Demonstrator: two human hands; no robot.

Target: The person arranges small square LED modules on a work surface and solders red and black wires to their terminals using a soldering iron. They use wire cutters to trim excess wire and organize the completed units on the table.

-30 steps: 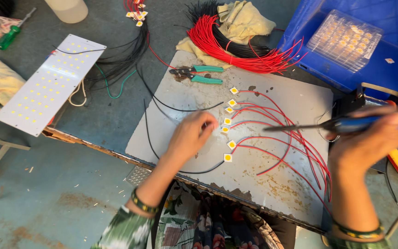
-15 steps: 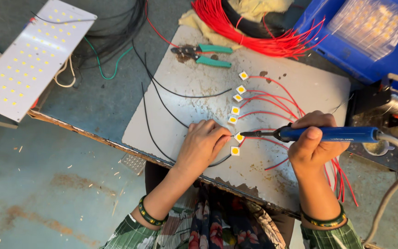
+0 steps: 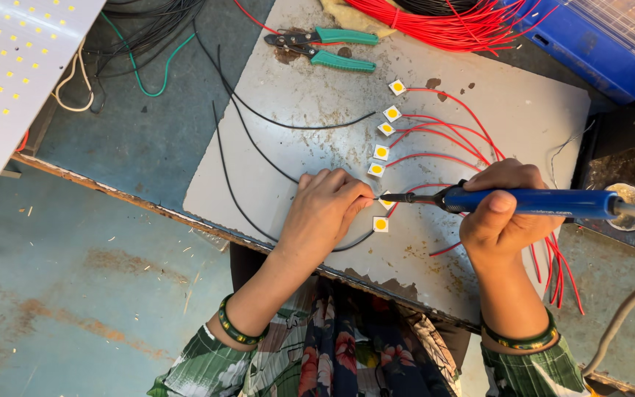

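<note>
My right hand (image 3: pixel 505 213) grips a blue-handled soldering iron (image 3: pixel 538 202) whose tip points left onto a small white square LED chip (image 3: pixel 386 202). My left hand (image 3: pixel 325 206) rests on the grey metal plate (image 3: pixel 310 117), its fingertips pinching a black wire (image 3: pixel 251 147) at that same chip. Several more white chips with yellow centres, such as one (image 3: pixel 381 224) just below the tip, lie in a curved row, each joined to a red wire (image 3: pixel 442 132).
Green-handled pliers (image 3: pixel 328 45) lie at the plate's far edge beside a bundle of red wires (image 3: pixel 450 18). A white LED panel (image 3: pixel 16 66) sits at the far left, a blue crate (image 3: pixel 597 44) at the far right. The table edge (image 3: pixel 112 187) runs below my left hand.
The view has shifted closer over the plate. My right hand brought the soldering iron from the right down to the chips, and its tip now rests at the chip by my left fingertips.
</note>
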